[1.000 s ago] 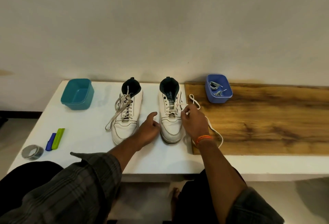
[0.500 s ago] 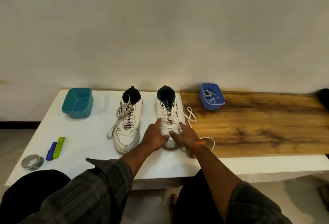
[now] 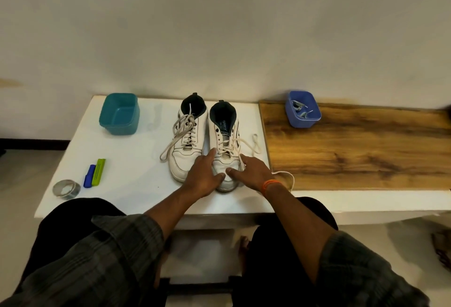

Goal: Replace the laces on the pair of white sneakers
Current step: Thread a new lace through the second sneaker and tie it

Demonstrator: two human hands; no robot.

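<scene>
Two white sneakers stand side by side on the white table (image 3: 136, 184), toes toward the person, heels toward the wall. The left sneaker (image 3: 186, 143) is fully laced w/ loose ends trailing off its left side. The right sneaker (image 3: 224, 136) is only partly laced: upper eyelets bare, and its lace (image 3: 255, 144) runs off to the right in a loop on the table, then toward the front edge near the wooden board (image 3: 353, 145).

Left hand (image 3: 203, 176) rests on the toe area of the right sneaker, index finger stretched up toward the lowest lacing, thumb on the toe cap; fingers mostly straight, gripping nothing. Right hand (image 3: 252, 171) lies on the sneaker's right side, thumb pointing at the toe cap; the lace passes under or by its fingers, but can't tell if it's pinched. An orange band (image 3: 269, 184) sits on that wrist.

Back left: teal container (image 3: 119, 114). Back right, on the board: blue container (image 3: 302, 112) w/ grey laces (image 3: 301, 109) inside. Front left: blue marker (image 3: 89, 176) touching a green marker (image 3: 98, 172), tape roll (image 3: 66, 188) near the corner.
</scene>
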